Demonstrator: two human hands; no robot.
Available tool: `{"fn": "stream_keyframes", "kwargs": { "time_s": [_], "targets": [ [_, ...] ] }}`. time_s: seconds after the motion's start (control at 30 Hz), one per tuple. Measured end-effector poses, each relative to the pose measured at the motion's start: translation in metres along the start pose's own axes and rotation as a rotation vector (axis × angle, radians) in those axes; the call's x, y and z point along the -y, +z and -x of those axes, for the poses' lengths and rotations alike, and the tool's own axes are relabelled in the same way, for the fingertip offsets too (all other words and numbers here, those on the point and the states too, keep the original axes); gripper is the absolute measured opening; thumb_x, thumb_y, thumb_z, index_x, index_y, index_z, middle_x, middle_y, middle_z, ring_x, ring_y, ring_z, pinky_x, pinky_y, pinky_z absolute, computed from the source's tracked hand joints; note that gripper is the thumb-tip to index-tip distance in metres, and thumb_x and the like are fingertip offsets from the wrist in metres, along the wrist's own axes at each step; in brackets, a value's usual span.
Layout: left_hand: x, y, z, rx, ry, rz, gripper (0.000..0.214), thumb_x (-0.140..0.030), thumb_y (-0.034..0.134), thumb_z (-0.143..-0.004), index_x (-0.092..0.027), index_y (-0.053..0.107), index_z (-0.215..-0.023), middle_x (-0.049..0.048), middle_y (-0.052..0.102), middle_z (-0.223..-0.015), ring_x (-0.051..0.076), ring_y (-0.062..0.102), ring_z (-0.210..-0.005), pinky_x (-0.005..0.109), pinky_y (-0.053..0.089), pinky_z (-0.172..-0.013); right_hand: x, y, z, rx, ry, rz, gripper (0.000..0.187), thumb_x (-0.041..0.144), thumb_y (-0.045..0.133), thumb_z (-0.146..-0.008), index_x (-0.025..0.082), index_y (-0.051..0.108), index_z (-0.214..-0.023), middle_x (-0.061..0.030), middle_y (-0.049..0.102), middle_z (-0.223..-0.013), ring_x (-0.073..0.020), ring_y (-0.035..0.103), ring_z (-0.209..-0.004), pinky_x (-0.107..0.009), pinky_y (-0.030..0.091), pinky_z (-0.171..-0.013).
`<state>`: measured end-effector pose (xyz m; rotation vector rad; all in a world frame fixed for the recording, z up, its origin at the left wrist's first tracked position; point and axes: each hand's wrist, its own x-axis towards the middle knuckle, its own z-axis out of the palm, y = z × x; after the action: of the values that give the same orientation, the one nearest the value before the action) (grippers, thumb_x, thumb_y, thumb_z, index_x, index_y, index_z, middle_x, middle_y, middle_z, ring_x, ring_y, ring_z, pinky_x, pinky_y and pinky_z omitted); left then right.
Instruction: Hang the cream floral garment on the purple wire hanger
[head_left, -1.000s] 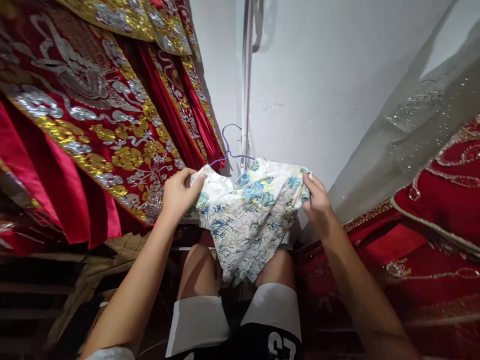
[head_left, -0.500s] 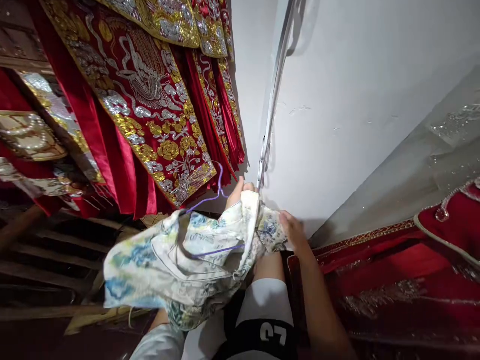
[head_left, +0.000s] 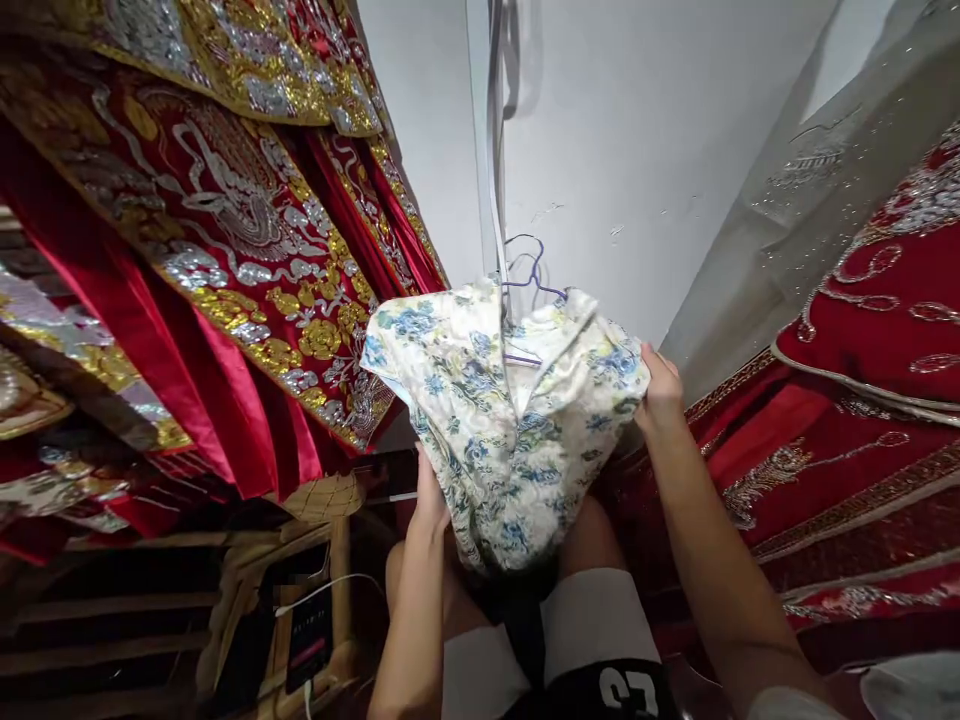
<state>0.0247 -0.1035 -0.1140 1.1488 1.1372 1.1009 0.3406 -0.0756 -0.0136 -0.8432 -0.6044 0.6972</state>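
A small white garment with a blue and green flower print hangs on a thin purple wire hanger in front of me, over my knees. My right hand grips the garment's right edge with closed fingers. My left hand is under the garment's lower left side, mostly hidden by the cloth, and seems to hold it from below.
Red robes with gold and silver embroidery hang close on the left. More red embroidered cloth lies on the right. A white wall with a metal strip is ahead. A phone on a cable rests on a wooden stool at lower left.
The garment, swung out to the left half a second ago, is back at the centre and hangs higher. My left hand has dropped beneath it; my right hand has shifted to its right edge.
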Motion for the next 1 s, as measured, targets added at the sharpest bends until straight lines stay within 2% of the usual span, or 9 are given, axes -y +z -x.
{"fn": "stream_keyframes", "kwargs": {
  "time_s": [0.07,0.17,0.43,0.5,0.6,0.67,0.83,0.93,1.0],
  "targets": [
    [0.019,-0.003,0.022,-0.123,-0.080,0.174,0.087,-0.096,0.044,-0.071,-0.032,0.067,-0.124,0.0084,0.071,-0.131,0.033,0.064,-0.127,0.047,0.056,-0.104,-0.003,0.011,0.000,0.080,0.024,0.034,0.042,0.054,0.083,-0.068,0.019,0.066,-0.082,-0.0060,0.071,-0.075,-0.0299,0.075,-0.088,-0.042,0.064,-0.076],
    [0.043,0.004,0.055,-0.209,-0.100,0.235,0.078,-0.070,0.083,-0.059,-0.031,0.067,-0.125,0.0057,0.070,-0.135,0.033,0.059,-0.135,0.043,0.050,-0.114,-0.014,0.003,0.010,0.095,0.069,0.088,0.043,0.057,0.080,-0.071,0.020,0.064,-0.087,-0.0062,0.071,-0.084,-0.0277,0.074,-0.090,-0.038,0.062,-0.074],
    [0.064,0.048,0.088,-0.251,-0.052,0.231,0.072,-0.053,0.083,-0.072,-0.018,0.065,-0.133,0.0138,0.069,-0.136,0.035,0.057,-0.137,0.049,0.040,-0.120,-0.073,-0.066,0.097,-0.196,-0.115,0.475,0.049,0.052,0.061,-0.085,0.020,0.056,-0.121,-0.0136,0.061,-0.130,-0.0243,0.060,-0.116,-0.037,0.052,-0.093],
    [0.063,0.055,0.086,-0.257,-0.016,0.202,0.072,-0.051,0.084,-0.072,-0.016,0.066,-0.132,0.0150,0.067,-0.139,0.035,0.055,-0.139,0.049,0.037,-0.122,-0.084,-0.069,0.127,0.012,-0.020,0.548,0.041,0.056,0.057,-0.088,0.019,0.060,-0.106,-0.0111,0.068,-0.106,-0.0244,0.064,-0.099,-0.038,0.052,-0.088],
    [0.062,0.062,0.082,-0.229,0.015,0.157,0.069,-0.050,0.084,-0.072,-0.015,0.066,-0.130,0.0153,0.065,-0.141,0.035,0.055,-0.139,0.049,0.036,-0.122,-0.087,-0.060,0.155,0.601,0.239,0.568,0.040,0.059,0.050,-0.094,0.022,0.059,-0.083,-0.0035,0.065,-0.073,-0.0209,0.062,-0.073,-0.034,0.050,-0.074],
    [0.064,0.065,0.081,-0.210,0.025,0.151,0.069,-0.049,0.083,-0.073,-0.016,0.065,-0.131,0.0152,0.065,-0.142,0.035,0.057,-0.136,0.049,0.038,-0.120,-0.084,-0.051,0.162,0.780,0.280,0.590,0.042,0.059,0.051,-0.095,0.023,0.054,-0.073,-0.0001,0.060,-0.064,-0.0182,0.058,-0.066,-0.031,0.047,-0.068],
    [0.075,0.065,0.089,-0.351,0.130,0.009,0.060,-0.051,0.076,-0.081,-0.014,0.063,-0.127,0.0171,0.069,-0.130,0.033,0.063,-0.125,0.047,0.047,-0.110,-0.080,-0.044,0.159,0.715,0.312,0.555,0.046,0.061,0.059,-0.090,0.022,0.056,-0.066,0.0013,0.054,-0.057,-0.0149,0.050,-0.057,-0.029,0.040,-0.058],
    [0.080,0.066,0.096,-0.688,0.416,-0.250,0.055,-0.045,0.068,-0.091,-0.017,0.053,-0.135,0.0183,0.059,-0.138,0.031,0.053,-0.135,0.048,0.041,-0.114,-0.082,-0.048,0.159,0.625,0.428,0.497,0.044,0.063,0.066,-0.082,0.020,0.065,-0.071,0.0009,0.055,-0.054,-0.0140,0.048,-0.050,-0.028,0.036,-0.051],
    [0.082,0.071,0.096,-0.668,0.571,-0.426,0.049,-0.038,0.066,-0.093,-0.020,0.050,-0.136,0.0174,0.055,-0.140,0.030,0.049,-0.137,0.048,0.038,-0.116,-0.083,-0.049,0.160,0.609,0.479,0.475,0.043,0.062,0.068,-0.079,0.020,0.068,-0.073,0.0004,0.057,-0.054,-0.0132,0.046,-0.048,-0.028,0.034,-0.049]
  ]
}}
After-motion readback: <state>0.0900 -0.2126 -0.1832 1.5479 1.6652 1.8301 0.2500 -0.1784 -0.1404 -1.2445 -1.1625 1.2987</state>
